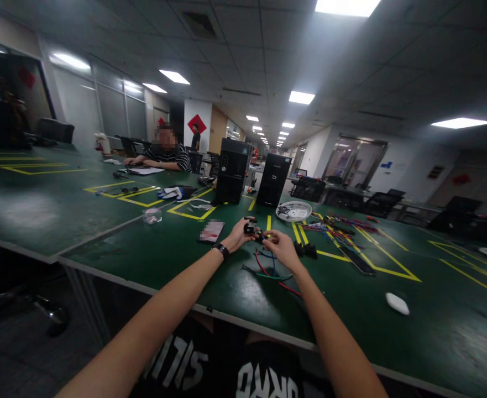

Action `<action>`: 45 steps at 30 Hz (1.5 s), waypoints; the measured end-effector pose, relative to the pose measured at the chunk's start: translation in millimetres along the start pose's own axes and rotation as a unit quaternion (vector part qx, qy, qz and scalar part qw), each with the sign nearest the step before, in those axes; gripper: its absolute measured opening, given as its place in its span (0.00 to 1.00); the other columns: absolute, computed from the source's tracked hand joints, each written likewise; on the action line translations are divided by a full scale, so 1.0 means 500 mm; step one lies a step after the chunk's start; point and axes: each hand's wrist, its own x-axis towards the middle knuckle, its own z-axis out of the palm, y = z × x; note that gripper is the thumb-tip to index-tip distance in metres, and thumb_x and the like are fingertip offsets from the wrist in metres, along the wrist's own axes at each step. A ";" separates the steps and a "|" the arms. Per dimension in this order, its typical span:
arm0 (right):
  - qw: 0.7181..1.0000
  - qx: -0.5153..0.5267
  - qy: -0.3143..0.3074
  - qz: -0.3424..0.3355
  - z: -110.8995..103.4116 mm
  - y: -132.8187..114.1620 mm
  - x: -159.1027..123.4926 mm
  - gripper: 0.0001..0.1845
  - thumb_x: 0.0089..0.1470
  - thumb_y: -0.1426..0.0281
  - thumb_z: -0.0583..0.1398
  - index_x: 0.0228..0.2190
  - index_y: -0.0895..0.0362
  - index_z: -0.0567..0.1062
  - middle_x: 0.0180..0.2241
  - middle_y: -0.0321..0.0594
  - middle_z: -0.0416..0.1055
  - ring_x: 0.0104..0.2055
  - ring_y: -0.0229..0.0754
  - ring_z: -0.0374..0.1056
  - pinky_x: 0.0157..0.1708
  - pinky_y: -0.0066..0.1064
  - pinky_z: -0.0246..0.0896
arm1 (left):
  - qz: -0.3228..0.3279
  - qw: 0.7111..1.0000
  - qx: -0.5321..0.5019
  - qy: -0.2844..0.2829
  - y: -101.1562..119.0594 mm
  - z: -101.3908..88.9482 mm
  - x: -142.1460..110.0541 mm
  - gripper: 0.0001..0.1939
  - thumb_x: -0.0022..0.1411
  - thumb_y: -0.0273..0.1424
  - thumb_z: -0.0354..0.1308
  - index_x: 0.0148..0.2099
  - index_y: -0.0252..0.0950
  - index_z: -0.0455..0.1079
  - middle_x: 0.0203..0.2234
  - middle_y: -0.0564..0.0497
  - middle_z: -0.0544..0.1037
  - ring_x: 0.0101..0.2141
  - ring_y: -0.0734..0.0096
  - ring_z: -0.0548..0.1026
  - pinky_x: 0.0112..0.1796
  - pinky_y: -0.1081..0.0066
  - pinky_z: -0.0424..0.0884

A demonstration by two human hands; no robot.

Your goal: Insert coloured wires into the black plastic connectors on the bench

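Both my arms reach out over a green table (177, 251). My left hand (238, 234), with a black band on its wrist, is closed around a small black part (249, 228) held just above the table. My right hand (282, 247) pinches the right end of that same part, where thin wires come out. Red, blue and green wires (270, 270) trail down from the part onto the table below my hands. A few small black parts (307, 250) lie just right of my right hand.
A phone (211, 231) lies left of my hands, a clear cup (152, 215) farther left. Two black computer towers (231, 171) stand behind, with a white fan grille (294, 210) and loose coloured wires (343, 226) to the right. A white object (397, 303) lies near right. A person (166, 150) sits at the far table.
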 end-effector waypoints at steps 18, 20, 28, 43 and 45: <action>0.975 -0.184 0.125 -0.015 -0.007 -0.015 -0.011 0.15 0.56 0.63 0.56 0.40 0.55 0.79 0.33 0.41 0.78 0.28 0.41 0.70 0.32 0.29 0.61 | 0.001 0.994 0.036 -0.098 -0.032 0.023 -0.008 0.15 0.62 0.31 0.45 0.50 0.34 0.62 0.29 0.46 0.76 0.21 0.67 0.75 0.22 0.70 0.69; 0.975 -0.192 0.109 -0.021 -0.009 -0.016 -0.011 0.15 0.56 0.64 0.56 0.41 0.54 0.78 0.35 0.41 0.78 0.31 0.42 0.71 0.34 0.29 0.61 | 0.010 0.994 0.069 -0.085 -0.030 0.023 -0.010 0.15 0.61 0.31 0.46 0.49 0.34 0.63 0.27 0.47 0.75 0.19 0.69 0.74 0.21 0.72 0.67; 0.975 -0.205 0.084 -0.021 -0.008 -0.013 -0.012 0.14 0.56 0.67 0.55 0.40 0.53 0.79 0.38 0.41 0.78 0.37 0.44 0.72 0.37 0.30 0.62 | 0.040 0.991 0.098 -0.079 -0.033 0.031 -0.015 0.13 0.62 0.33 0.46 0.48 0.35 0.62 0.26 0.50 0.73 0.19 0.72 0.73 0.20 0.74 0.66; 0.973 -0.177 0.143 -0.040 -0.011 -0.020 -0.013 0.14 0.57 0.67 0.54 0.39 0.54 0.78 0.39 0.41 0.78 0.38 0.44 0.73 0.39 0.31 0.63 | 0.022 0.996 0.036 -0.079 -0.051 0.032 -0.005 0.13 0.61 0.32 0.45 0.47 0.35 0.61 0.27 0.49 0.74 0.18 0.71 0.73 0.19 0.73 0.67; 0.973 -0.178 0.145 -0.036 -0.011 -0.019 -0.013 0.15 0.58 0.66 0.53 0.39 0.54 0.78 0.38 0.42 0.78 0.38 0.44 0.73 0.39 0.31 0.63 | 0.020 0.997 0.025 -0.074 -0.048 0.035 -0.009 0.13 0.62 0.32 0.46 0.47 0.35 0.62 0.27 0.49 0.74 0.18 0.71 0.73 0.20 0.73 0.67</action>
